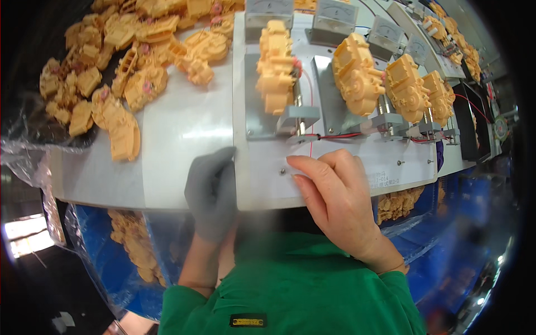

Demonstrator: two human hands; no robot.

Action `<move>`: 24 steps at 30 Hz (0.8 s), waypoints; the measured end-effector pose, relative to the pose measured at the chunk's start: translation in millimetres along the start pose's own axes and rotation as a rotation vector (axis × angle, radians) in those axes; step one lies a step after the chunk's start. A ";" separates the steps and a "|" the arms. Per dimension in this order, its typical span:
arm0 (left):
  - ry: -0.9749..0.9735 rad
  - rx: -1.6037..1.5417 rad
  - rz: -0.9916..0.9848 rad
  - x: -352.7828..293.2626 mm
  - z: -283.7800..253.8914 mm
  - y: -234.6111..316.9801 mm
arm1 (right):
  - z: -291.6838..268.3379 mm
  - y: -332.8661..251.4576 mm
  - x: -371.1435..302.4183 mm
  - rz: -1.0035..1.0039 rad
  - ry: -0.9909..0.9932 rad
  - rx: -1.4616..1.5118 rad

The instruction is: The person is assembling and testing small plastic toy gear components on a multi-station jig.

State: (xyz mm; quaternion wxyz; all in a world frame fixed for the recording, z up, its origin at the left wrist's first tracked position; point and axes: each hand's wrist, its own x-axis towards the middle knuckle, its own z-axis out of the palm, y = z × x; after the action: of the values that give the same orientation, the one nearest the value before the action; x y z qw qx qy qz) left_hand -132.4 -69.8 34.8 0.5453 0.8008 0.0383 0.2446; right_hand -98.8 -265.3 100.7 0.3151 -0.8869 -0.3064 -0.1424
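Observation:
My right hand (340, 204) is bare and hovers over the front of the white test board (357, 162). Its thumb and index finger are apart, close to a small metal toggle switch (283, 171), with nothing visible between them. In a grey glove, my left hand (211, 192) is curled closed at the board's left edge; nothing shows in its fingers. Behind my hands, a yellow plastic gearbox (274, 67) stands upright in a fixture with a grey clamp block (297, 119). A second yellow gearbox (356, 75) stands to its right, with others beyond.
Yellow gearboxes lie in a pile (139, 50) at the far left, beside clear plastic film (33, 148). Analog meters (334, 19) line the board's back. Red and black wires (340, 135) run along the fixtures. Blue bins (100, 234) with yellow parts sit below the table edge.

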 end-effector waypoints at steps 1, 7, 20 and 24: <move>0.006 0.011 -0.011 1.8 0.4 4.0 | 0.2 0.5 1.8 -0.005 -0.044 0.006; -0.006 0.014 0.043 5.8 0.2 0.8 | -0.2 -2.8 9.4 0.008 -0.068 -0.009; 0.037 -0.048 -0.107 -19.8 -14.9 -22.1 | 11.0 4.8 -0.7 -0.044 -0.030 0.008; -0.043 -0.037 -0.053 -20.9 -17.8 -28.9 | 8.3 4.2 0.6 -0.035 -0.025 0.000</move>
State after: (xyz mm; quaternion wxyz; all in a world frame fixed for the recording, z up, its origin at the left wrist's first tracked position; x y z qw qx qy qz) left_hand -152.5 -49.8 6.7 0.5671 0.7942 0.0431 0.2138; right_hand -95.1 -262.3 92.6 0.3084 -0.8831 -0.3259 -0.1369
